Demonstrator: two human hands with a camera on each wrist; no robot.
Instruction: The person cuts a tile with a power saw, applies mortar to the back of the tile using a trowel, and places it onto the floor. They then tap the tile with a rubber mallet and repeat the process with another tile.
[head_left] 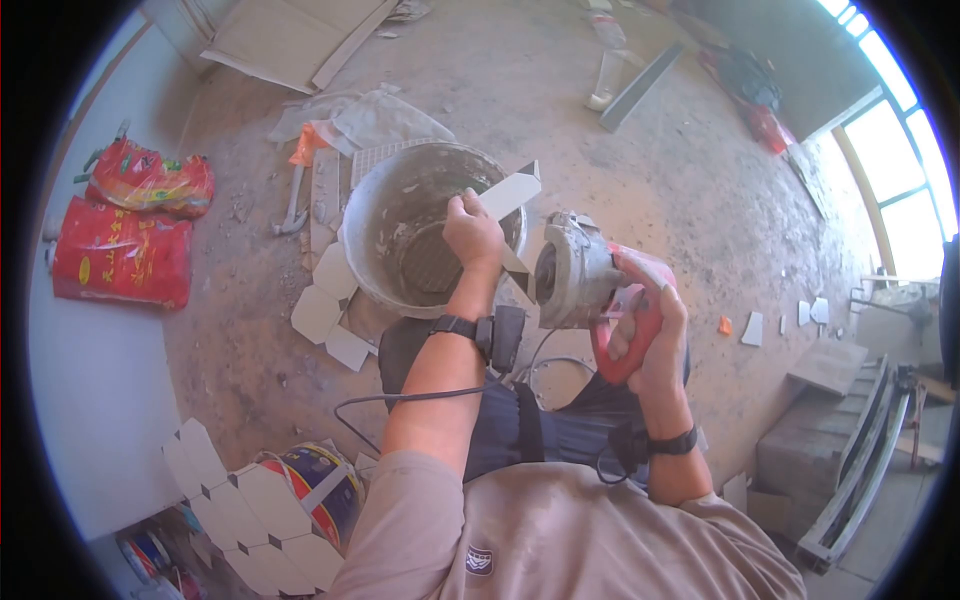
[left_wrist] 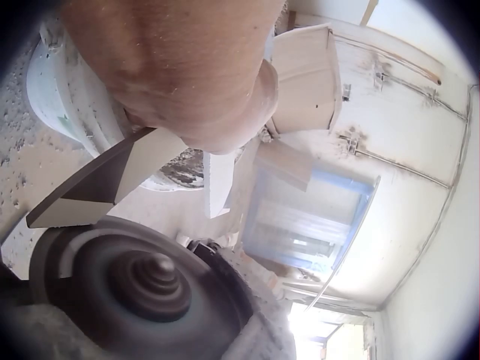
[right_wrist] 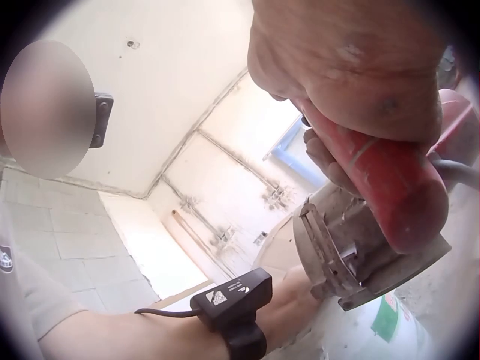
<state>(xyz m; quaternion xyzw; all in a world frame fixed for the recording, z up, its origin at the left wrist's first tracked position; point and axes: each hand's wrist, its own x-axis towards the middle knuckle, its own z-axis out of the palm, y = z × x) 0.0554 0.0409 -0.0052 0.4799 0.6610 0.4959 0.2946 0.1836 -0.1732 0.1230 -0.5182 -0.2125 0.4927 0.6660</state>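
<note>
Nearest the camera is my shirt front (head_left: 560, 530). Beyond, my left hand (head_left: 473, 238) pinches a pale tile (head_left: 510, 194) by the right-hand rim of the bucket (head_left: 372, 225); my right hand (head_left: 662, 345) wraps round the grinder's (head_left: 590, 278) red handle (right_wrist: 386, 180). The tile's lower point is near the disc (left_wrist: 180, 315), whether touching I can't tell. I'd want fingers well clear, both grips firm.

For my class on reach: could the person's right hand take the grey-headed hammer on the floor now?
Probably not: the right hand grips the red-handled grey grinder, and the left arm and round grey bucket separate it from the hammer.
</note>
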